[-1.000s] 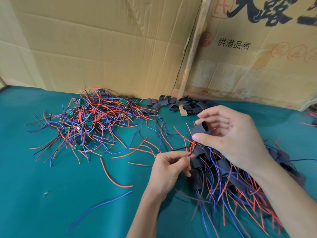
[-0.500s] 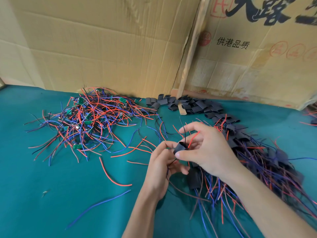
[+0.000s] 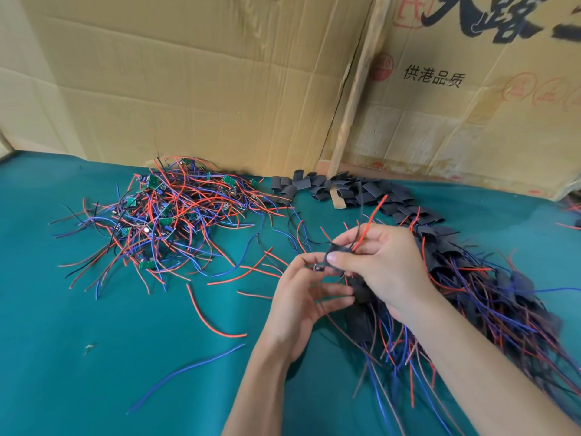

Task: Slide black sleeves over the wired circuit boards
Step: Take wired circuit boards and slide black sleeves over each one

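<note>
My right hand [image 3: 385, 262] pinches a black sleeve [image 3: 335, 250] between thumb and fingers, with red and dark wires [image 3: 369, 219] sticking up out of it. My left hand [image 3: 306, 294] holds the end of a small wired circuit board [image 3: 319, 267] right at the sleeve's mouth; the board is mostly hidden by fingers. A tangled pile of bare green boards with red, blue and black wires [image 3: 163, 221] lies at the left. Loose black sleeves [image 3: 345, 188] lie at the back centre. Sleeved boards [image 3: 471, 287] are heaped under and right of my right forearm.
Everything lies on a teal cloth table [image 3: 94, 357]. Cardboard boxes [image 3: 204, 89] wall off the back, with a wooden stick [image 3: 355, 89] leaning between them. Single red [image 3: 207, 313] and blue [image 3: 188, 369] wires lie loose in front of the pile.
My right hand came down and left from the sleeve pile with a sleeve and met my left hand. The board's wires now run through the sleeve and stick out above it.
</note>
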The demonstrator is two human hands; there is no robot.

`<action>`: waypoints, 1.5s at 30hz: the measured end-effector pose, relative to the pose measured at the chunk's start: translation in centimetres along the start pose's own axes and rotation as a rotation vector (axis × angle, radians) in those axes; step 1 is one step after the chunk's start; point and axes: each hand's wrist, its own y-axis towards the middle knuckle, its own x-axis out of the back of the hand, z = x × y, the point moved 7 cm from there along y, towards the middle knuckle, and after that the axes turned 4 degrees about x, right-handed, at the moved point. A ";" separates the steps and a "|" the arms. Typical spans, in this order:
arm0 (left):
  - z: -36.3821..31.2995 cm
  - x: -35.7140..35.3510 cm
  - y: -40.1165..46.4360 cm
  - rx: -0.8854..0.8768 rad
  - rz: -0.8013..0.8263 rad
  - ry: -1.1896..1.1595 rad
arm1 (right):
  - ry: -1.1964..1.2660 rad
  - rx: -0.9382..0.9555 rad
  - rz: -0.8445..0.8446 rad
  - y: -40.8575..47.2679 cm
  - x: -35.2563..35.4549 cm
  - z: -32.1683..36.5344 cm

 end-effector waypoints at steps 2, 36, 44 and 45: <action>0.0 0.7 0.1 -0.039 -0.053 0.015 | 0.057 0.032 -0.079 0.4 1.0 0.6; 1.3 0.3 -0.1 0.162 0.054 -0.081 | 0.199 0.090 0.049 -1.0 1.4 0.2; 1.6 0.3 -0.1 0.193 -0.001 -0.074 | 0.246 0.079 0.084 -1.4 2.0 -0.3; 1.7 0.2 -0.1 0.197 0.005 -0.077 | 0.246 0.077 0.086 -1.3 2.3 -0.4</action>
